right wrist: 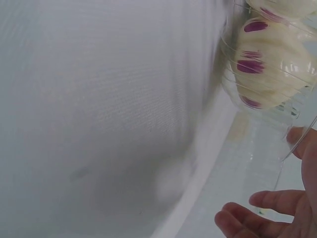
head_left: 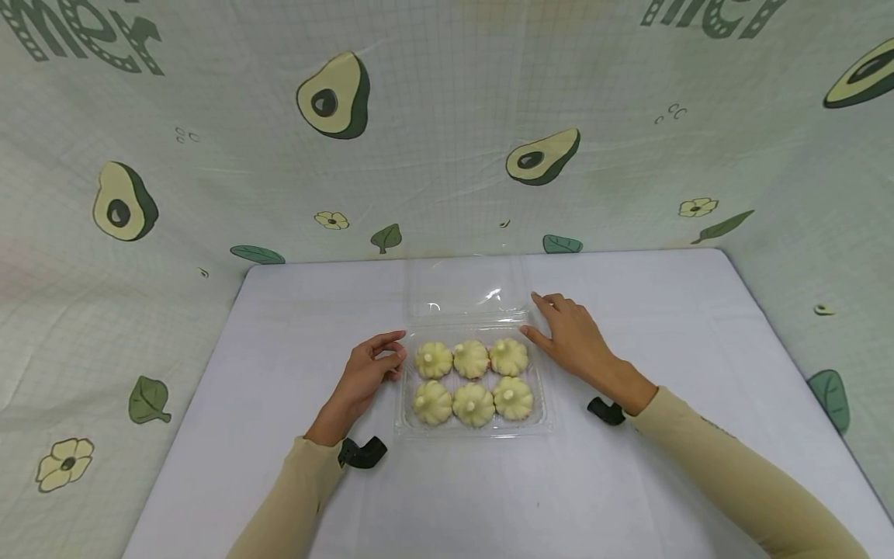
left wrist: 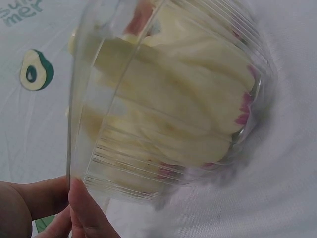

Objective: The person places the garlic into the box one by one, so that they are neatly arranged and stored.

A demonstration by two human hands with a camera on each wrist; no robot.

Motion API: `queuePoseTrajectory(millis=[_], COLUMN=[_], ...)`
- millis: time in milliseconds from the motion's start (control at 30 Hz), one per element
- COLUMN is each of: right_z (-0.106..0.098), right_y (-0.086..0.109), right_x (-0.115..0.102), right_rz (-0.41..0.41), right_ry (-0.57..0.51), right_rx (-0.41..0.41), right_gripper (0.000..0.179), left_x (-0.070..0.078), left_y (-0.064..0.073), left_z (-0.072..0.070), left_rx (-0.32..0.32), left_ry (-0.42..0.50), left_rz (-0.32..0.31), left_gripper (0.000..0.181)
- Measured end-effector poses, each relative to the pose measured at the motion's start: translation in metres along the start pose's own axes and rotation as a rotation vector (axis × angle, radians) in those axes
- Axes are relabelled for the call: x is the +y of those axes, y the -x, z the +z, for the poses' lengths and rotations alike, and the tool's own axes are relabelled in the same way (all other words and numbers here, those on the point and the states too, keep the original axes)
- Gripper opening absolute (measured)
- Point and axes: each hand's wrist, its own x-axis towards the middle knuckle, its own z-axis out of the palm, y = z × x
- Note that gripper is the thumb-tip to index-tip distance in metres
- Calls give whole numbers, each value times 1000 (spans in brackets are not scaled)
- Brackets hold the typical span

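A clear plastic clamshell box (head_left: 475, 432) stands on the table with its lid (head_left: 457, 289) raised at the back. Several pale, ribbed garlic bulbs (head_left: 473, 404) sit in two rows inside it; purple patches mark the lower sides of the bulbs (right wrist: 270, 67) in the right wrist view. At the box's left edge, my left hand (head_left: 368, 366) pinches the rim between thumb (left wrist: 89, 210) and fingers. My right hand (head_left: 576, 338) is at the back right corner, its thumb (right wrist: 295, 135) at the rim and its other fingers extended beside the lid.
A white cloth covers the table (head_left: 594, 497). Behind and beside it hangs a pale curtain (head_left: 447, 194) printed with avocados and leaves. Black wrist pieces (head_left: 363, 453) show at both sleeves.
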Motion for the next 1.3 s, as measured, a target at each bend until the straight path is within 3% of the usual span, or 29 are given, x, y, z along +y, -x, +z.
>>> queuePoseTrajectory(millis=[1300], right_z=[1], right_y=[2], right_x=[-2], right_rz=[23], right_ry=[-17], right_rx=[146], right_gripper=[66], left_x=[-1], left_y=[-2], left_z=[0], left_rx=[21], left_ry=[-2], left_rz=[-13], left_gripper=[45])
